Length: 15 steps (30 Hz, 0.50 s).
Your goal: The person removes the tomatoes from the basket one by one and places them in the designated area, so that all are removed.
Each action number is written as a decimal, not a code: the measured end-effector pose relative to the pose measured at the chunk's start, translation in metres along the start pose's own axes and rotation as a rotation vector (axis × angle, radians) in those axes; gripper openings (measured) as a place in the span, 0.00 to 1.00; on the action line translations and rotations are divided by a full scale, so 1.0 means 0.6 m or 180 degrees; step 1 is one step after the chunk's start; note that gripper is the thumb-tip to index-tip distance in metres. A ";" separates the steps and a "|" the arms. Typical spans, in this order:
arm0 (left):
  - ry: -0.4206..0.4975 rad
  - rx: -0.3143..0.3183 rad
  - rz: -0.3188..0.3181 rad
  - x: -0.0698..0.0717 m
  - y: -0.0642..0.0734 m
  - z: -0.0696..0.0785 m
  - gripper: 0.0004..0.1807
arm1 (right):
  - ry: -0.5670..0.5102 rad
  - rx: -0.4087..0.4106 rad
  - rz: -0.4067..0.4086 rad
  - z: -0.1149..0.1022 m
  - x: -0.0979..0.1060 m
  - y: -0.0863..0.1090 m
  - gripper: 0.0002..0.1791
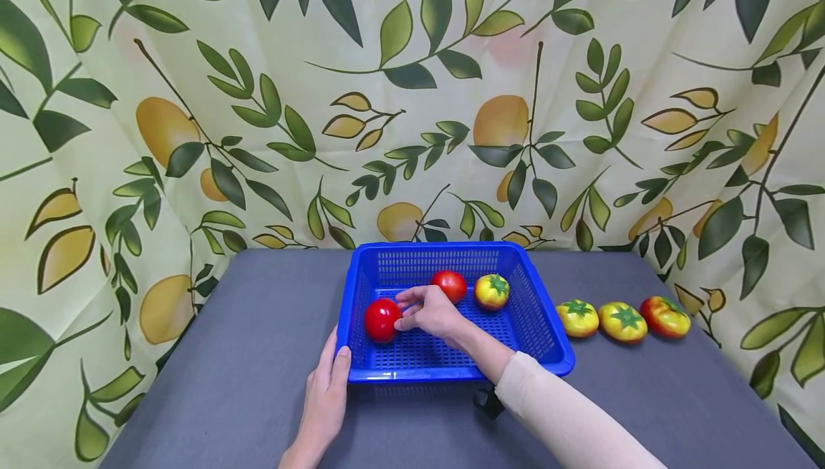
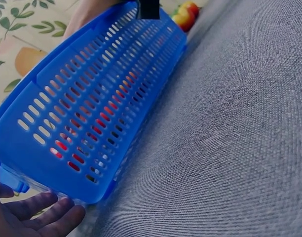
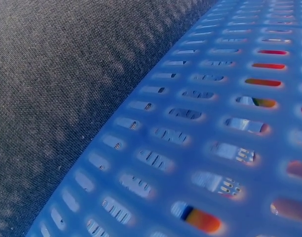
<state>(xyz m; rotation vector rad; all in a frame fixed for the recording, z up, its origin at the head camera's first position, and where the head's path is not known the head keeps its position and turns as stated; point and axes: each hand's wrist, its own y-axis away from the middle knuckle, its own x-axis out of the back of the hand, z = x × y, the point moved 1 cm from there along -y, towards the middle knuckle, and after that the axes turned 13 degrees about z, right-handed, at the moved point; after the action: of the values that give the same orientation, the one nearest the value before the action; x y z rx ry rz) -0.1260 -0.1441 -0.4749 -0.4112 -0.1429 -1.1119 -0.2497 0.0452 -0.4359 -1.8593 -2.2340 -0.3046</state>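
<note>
A blue plastic basket [image 1: 445,376] with slotted walls sits on the table. Inside it, at the left, lies a shiny red tomato [image 1: 380,320]. My right hand [image 1: 433,311] reaches over the front rim, thumb and fingertips right at this tomato's right side, not wrapped round it. Behind that hand is another red tomato [image 1: 450,284], partly covered, and to its right a yellow tomato [image 1: 492,293] with a green leafy top. At the basket's front left corner my left hand [image 1: 327,390] rests along the outer wall, its fingers [image 2: 55,215] fairly straight in the left wrist view.
Three more yellow-and-red tomatoes stand in a row right of the basket: one by its wall [image 1: 577,318], a middle one [image 1: 623,323] and an outer one [image 1: 665,317]. A leaf-patterned cloth [image 1: 412,111] hangs behind the grey table [image 1: 258,354].
</note>
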 end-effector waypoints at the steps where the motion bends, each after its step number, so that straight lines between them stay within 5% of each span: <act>1: -0.0001 -0.0007 0.0000 0.000 0.000 -0.001 0.30 | 0.0014 -0.0005 0.0006 0.000 0.000 0.000 0.26; 15: -0.0007 -0.0019 0.0022 0.001 0.000 -0.001 0.30 | -0.0097 0.0050 -0.0055 -0.004 0.003 0.000 0.24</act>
<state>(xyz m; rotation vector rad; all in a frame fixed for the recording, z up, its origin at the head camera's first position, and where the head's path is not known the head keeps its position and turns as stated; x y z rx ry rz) -0.1257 -0.1445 -0.4751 -0.4179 -0.1402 -1.1053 -0.2498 0.0463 -0.4332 -1.8498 -2.2668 -0.2628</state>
